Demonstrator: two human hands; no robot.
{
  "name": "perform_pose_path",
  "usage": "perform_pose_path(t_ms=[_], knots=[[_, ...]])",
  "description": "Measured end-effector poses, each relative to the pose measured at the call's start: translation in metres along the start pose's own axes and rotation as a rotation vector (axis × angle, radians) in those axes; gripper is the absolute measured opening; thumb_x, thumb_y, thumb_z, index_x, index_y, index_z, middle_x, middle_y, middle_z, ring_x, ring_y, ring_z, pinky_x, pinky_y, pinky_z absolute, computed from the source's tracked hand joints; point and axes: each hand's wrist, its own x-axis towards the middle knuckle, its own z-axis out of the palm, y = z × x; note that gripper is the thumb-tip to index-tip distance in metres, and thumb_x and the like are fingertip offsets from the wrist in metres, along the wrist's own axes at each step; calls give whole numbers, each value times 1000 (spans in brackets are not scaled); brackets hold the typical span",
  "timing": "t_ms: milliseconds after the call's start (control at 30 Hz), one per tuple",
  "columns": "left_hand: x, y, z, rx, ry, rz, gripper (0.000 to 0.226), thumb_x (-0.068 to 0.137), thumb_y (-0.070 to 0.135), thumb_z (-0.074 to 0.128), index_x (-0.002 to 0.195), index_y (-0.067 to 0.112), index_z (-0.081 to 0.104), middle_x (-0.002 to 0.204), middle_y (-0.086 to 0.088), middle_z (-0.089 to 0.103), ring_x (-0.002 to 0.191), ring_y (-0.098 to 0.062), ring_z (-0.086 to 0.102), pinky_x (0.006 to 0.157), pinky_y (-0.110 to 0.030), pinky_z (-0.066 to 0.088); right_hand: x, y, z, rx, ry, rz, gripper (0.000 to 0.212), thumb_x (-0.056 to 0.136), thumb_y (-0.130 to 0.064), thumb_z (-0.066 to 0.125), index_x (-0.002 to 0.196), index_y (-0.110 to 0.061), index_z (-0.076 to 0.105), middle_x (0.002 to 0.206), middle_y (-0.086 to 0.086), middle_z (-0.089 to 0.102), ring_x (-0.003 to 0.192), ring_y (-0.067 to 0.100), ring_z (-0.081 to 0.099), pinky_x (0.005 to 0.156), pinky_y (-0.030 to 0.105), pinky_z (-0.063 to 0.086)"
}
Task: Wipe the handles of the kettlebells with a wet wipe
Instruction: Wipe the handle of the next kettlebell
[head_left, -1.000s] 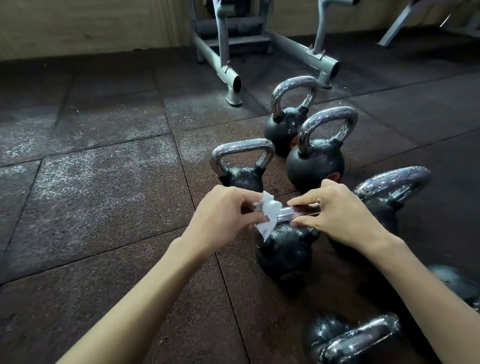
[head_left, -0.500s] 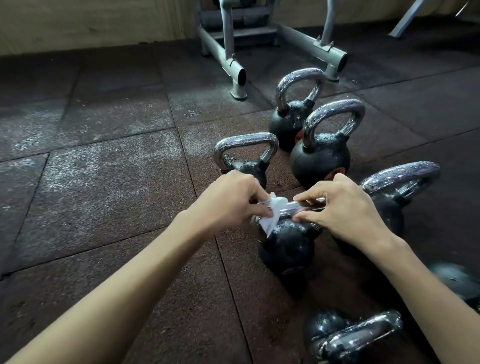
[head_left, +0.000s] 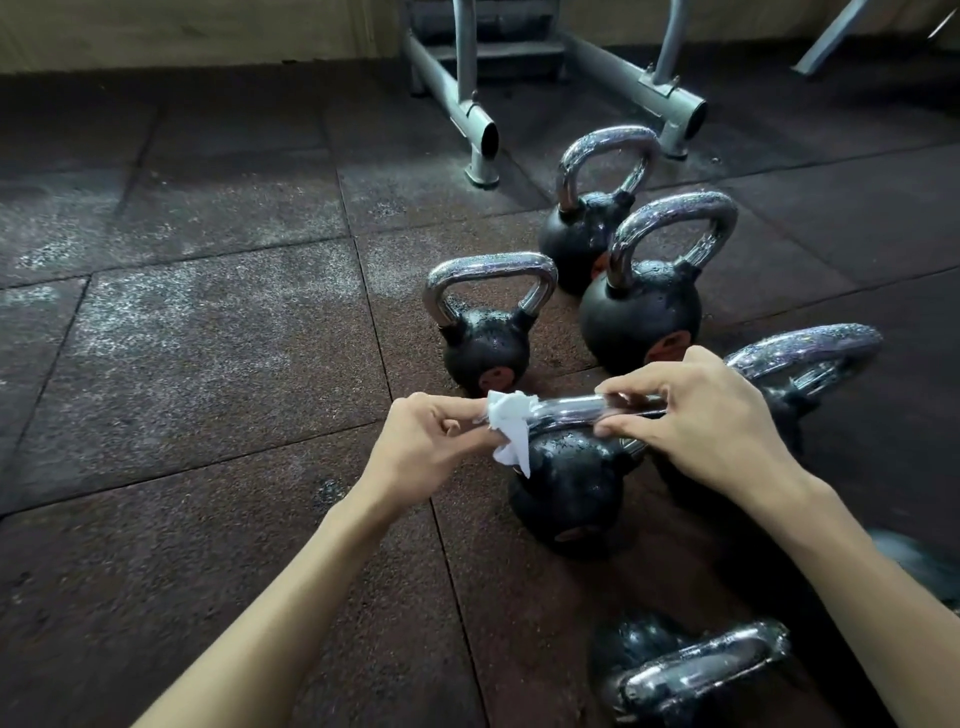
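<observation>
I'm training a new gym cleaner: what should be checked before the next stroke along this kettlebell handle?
1. Wipe gripped by left hand: ok.
2. Wipe touching handle at its left end: ok.
3. Right hand steadying the handle: ok.
4. Kettlebell resting on floor: ok.
5. Handle's right part free for wiping: not ok, right fingers pinch it.
6. Wipe wet enough: cannot tell.
</observation>
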Motion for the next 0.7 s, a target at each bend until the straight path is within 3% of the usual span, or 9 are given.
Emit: perform_pose_path(t_ms=[33,100,200,267,333,400,500,600,700], knots=[[-1,-2,2,-28,15,17,30,80,12,84,110,15,81,106,5,79,96,-12,70,90,-38,57,-2,-2,-2,19,4,3,36,64,-68,80,98,-56,74,85,-9,60,87,14,53,77,32,45],[-5,-1,7,-39,50,85,29,78,7,84,107,12,81,103,9,79,95,-3,72,87,-24,56,-4,-5,-5,47,6,1,32,66,-58,86,96,-55,75,77,-8,51,83,14,51,72,32,39],[-7,-6,14,-14,97,104,27,80,-4,81,106,4,79,80,30,72,65,16,59,66,-3,43,-5,-8,-7,47,-11,13,33,67,-54,88,98,-53,76,73,-11,47,81,13,49,72,31,38],[-7,-21,18,-44,142,38,19,85,3,80,101,12,83,62,29,62,51,8,40,53,-10,31,-4,-11,-7,45,-12,19,35,66,-56,87,99,-52,76,73,-12,48,84,14,51,73,32,41],[-13,-36,24,-120,208,-30,13,87,22,81,99,28,84,69,16,66,60,-11,36,57,-28,28,-3,-13,-5,37,-8,25,36,66,-58,86,101,-53,76,75,-12,49,88,16,53,77,33,44],[-25,-47,35,-201,296,-81,15,87,37,80,102,33,83,80,4,74,71,-15,40,62,-35,32,-3,-15,-1,27,-3,36,38,67,-59,85,103,-51,76,76,-13,48,88,16,52,76,33,42],[-40,-55,55,-171,415,-147,13,86,37,82,98,36,83,65,13,58,56,-8,30,55,-25,23,-3,-16,5,-21,28,45,44,67,-66,81,108,-53,74,81,-9,49,84,16,54,74,30,39],[-45,-51,74,-124,517,-166,18,85,23,83,103,21,84,56,28,59,47,10,36,48,-11,28,-5,-16,5,-18,39,52,44,68,-67,80,109,-52,74,82,-8,51,84,16,54,73,31,38],[-48,-47,85,-96,615,-162,22,85,18,84,107,16,82,90,18,73,54,21,42,54,-4,34,-4,-14,5,1,28,40,43,66,-70,76,105,-54,75,88,-3,63,88,17,56,73,32,44]])
